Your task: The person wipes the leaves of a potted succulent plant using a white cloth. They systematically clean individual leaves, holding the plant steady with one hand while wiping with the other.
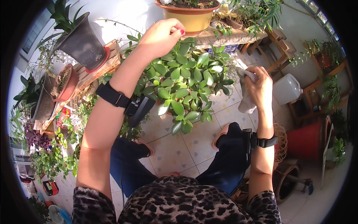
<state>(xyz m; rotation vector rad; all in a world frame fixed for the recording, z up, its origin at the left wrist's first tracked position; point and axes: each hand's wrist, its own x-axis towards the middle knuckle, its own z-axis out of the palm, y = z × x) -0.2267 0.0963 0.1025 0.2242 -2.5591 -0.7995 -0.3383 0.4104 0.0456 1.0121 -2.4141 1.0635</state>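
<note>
Beyond the jade plant [181,72], in front of the yellow pot with an orange rim [187,21], is my left hand [163,36]. Its thumb and fingers are curled together, and nothing shows between them; the inside of the hand is hidden. My right hand [258,84] grips a crumpled grey cloth [246,102] that hangs down to the right of the plant. The jade plant has thick, glossy green leaves and spreads out below my left forearm. Its own pot is mostly covered by leaves.
Wooden shelving [112,53] on the left carries a dark grey pot [84,42] and a terracotta bowl [68,84]. At right are a white plastic jug [286,88], a red pot [307,138] and a wooden plant stand [275,60]. Tiled floor [179,148] lies between my feet.
</note>
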